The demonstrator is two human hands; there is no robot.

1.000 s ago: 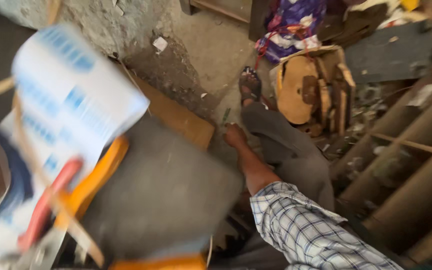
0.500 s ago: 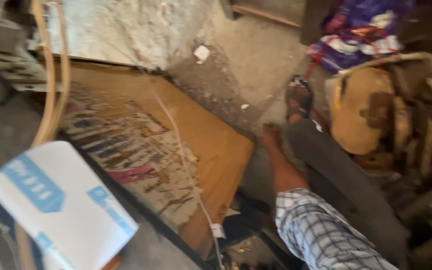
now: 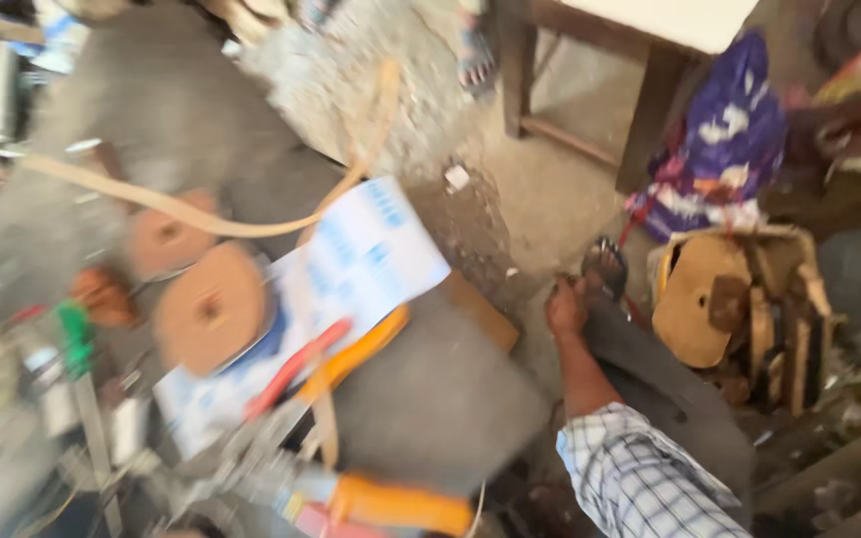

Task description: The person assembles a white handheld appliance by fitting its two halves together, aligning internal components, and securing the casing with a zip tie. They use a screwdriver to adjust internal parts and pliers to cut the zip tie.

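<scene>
The head view is showing a blurred, cluttered workshop corner. The right hand (image 3: 567,307) is resting low at about four o'clock from the picture's centre, its checked sleeve (image 3: 640,478) running down to the bottom edge, the forearm lying along a dark trouser leg (image 3: 670,384). The hand is looking loosely curled and is holding nothing that shows, though blur is hiding the fingers. The left hand is not appearing anywhere in view. Nearest the right hand, a sandalled foot (image 3: 605,269) is sitting just beside it on the dusty floor (image 3: 540,189). Over at nine o'clock, a white and blue box (image 3: 361,264) is lying on a grey surface (image 3: 440,399), with red-handled pliers (image 3: 296,367) and an orange-handled tool (image 3: 356,354) across it, and round tan discs (image 3: 213,309) touching its left side. By my judgement, a steadier head and slower reach toward those tools would be helping here.
</scene>
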